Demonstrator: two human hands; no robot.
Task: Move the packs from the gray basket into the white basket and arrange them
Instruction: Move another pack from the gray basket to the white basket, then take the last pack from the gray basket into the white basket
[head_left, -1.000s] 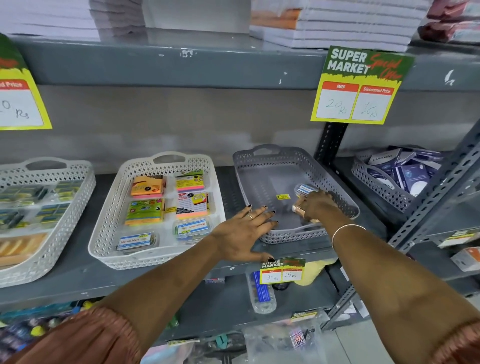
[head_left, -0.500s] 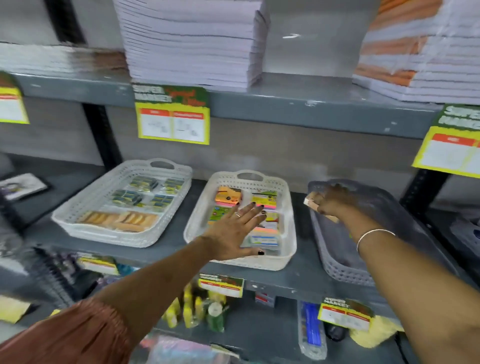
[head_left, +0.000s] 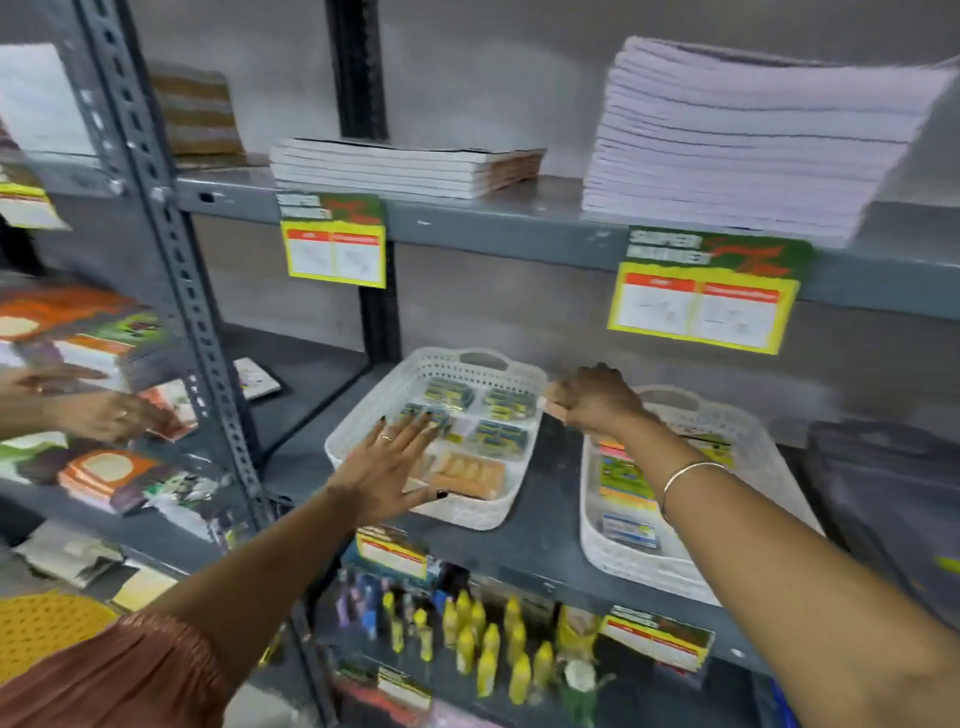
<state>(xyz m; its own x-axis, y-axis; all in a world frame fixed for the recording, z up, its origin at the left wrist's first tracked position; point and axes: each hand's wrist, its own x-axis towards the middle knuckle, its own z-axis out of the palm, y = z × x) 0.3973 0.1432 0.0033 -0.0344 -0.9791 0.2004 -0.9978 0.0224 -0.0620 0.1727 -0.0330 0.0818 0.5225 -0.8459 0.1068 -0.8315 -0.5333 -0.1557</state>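
My right hand (head_left: 595, 400) is closed on a small tan pack (head_left: 554, 407) and hovers above the shelf gap between two white baskets. The left white basket (head_left: 470, 513) holds green-and-yellow packs at the back and tan packs at the front. My left hand (head_left: 392, 465) is spread flat with fingers apart over that basket's front left part. The second white basket (head_left: 589, 525), under my right forearm, holds colourful sticky-note packs. The gray basket (head_left: 883, 499) is a dark blur at the far right.
Stacks of notebooks (head_left: 748, 140) lie on the upper shelf above yellow price tags (head_left: 701, 306). Another person's hands (head_left: 104, 415) handle booklets on the left rack, beyond a slotted upright (head_left: 171, 249). Yellow bottles (head_left: 488, 654) stand on the shelf below.
The view has swung left. My right hand carried the tan pack out of the gray basket, leftward past the sticky-note basket. My left hand moved over the far-left white basket.
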